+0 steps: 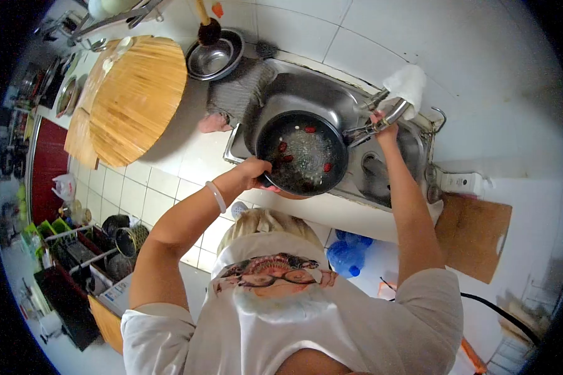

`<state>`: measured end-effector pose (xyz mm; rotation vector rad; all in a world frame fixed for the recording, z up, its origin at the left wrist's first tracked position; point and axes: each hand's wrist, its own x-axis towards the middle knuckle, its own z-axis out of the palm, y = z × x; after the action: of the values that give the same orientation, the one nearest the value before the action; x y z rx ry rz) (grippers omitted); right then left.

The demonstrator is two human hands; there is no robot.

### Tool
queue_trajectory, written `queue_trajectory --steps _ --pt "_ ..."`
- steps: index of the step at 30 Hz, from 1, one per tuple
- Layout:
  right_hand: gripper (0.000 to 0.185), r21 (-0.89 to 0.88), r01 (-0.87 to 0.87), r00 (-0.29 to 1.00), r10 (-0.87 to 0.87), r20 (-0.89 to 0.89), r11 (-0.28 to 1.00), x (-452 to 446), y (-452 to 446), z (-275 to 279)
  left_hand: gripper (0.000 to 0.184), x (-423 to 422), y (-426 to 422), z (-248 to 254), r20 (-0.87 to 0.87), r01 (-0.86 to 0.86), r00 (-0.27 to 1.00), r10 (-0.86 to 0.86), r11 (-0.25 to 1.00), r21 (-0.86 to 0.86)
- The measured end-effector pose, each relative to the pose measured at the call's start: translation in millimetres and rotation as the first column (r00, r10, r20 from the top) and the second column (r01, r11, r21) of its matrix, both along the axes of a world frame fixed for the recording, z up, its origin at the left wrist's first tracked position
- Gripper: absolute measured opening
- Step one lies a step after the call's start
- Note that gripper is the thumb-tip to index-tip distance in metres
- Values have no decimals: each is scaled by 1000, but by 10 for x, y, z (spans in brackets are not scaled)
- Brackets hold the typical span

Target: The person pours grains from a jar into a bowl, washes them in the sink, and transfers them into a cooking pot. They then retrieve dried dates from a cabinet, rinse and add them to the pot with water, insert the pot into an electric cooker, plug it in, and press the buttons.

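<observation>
A black pan (303, 178) is held over the sink, with water, bubbles and several red dates (327, 167) in it. My left hand (255, 173) is closed on the pan at its near left side, where the handle is mostly hidden by the fingers. At the faucet (394, 112), my right hand (385, 127) is closed around the metal spout, its fingers partly covered. The spout's end reaches the pan's right rim. A white cloth (405, 87) hangs over the faucet.
The steel sink (275, 80) has two basins. Metal bowls (216, 61) stand behind it on the left, near a large round wooden board (141, 94). A pink cloth (214, 122) lies left of the sink; a brown cutting board (475, 234) is at the right.
</observation>
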<state>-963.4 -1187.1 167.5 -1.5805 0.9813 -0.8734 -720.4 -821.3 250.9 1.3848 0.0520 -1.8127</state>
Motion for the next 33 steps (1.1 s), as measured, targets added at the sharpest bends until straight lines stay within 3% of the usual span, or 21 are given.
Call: queue_trajectory --steps 1,2,3,4,5,6,7,8,10,12,13,14,16,20,21,22,24,26,27,29,33 --pt "11 -301 -139 905 -2 -425 943 -98 184 84 32 16 102 79 30 -26 999 27 999 -25" --pt "12 -489 -380 654 -146 -742 785 -202 370 117 32 30 205 151 59 -53 997 56 997 -50" --pt "17 -257 -320 618 -4 -786 912 -249 534 -10 32 58 301 203 129 -47 991 46 999 6" --pt "22 -5 -246 591 146 -793 969 -282 722 -134 32 85 422 251 130 -71 989 70 997 5" --pt "24 240 -228 756 326 -567 944 -245 1148 97 32 100 563 302 170 -71 983 67 997 15" --pt "26 483 -200 863 387 -325 852 -139 1489 206 32 120 713 335 211 -74 975 67 997 27" --pt "29 573 -220 834 457 -309 789 0 1733 316 32 138 904 261 259 -110 960 108 994 -6" --pt "29 577 -250 817 489 -306 777 211 1936 485 32 141 1063 331 261 -148 955 143 989 -1" --pt "32 621 -301 870 475 -132 724 698 2299 931 31 192 1397 576 257 -190 948 185 982 -5" --pt "35 536 -415 806 570 -158 735 1146 2408 1031 31 249 1765 629 289 -214 935 205 977 -1" --pt "35 307 -610 675 682 -281 730 1378 2409 940 31 304 1981 646 302 -254 921 248 967 -21" --pt "35 70 -779 544 728 -417 623 1626 2484 876 32 321 2192 660 315 -297 903 293 954 -36" --pt "37 174 -790 479 768 -426 589 2112 2892 1268 33 357 2634 739 280 -402 870 405 913 -71" --pt "40 -26 -952 272 800 -535 306 2965 3696 1534 34 545 3496 958 308 -570 754 580 811 -130" --pt "41 -110 -978 207 746 -633 178 3214 3945 1618 35 638 3783 918 277 -588 746 606 794 -155" --pt "43 -188 -981 167 677 -717 44 3471 4210 1779 36 723 3956 913 352 -578 742 571 810 -95" --pt "44 83 -991 11 687 -727 103 3835 4975 2314 37 918 4492 971 349 -637 694 630 763 -109" --pt "39 241 -970 -143 714 -686 38 4324 5429 2032 37 1107 5067 1058 374 -644 670 641 753 -136" --pt "39 229 -973 -144 719 -680 21 4555 5652 1890 38 1234 5338 1116 351 -648 677 647 750 -130" --pt "27 527 -850 -203 923 -328 0 4974 6047 1656 37 1527 5778 1209 388 -664 654 650 738 -117" --pt "19 442 -892 -228 937 -263 -93 5711 7037 1678 41 2124 6749 1350 415 -750 557 720 650 -122"
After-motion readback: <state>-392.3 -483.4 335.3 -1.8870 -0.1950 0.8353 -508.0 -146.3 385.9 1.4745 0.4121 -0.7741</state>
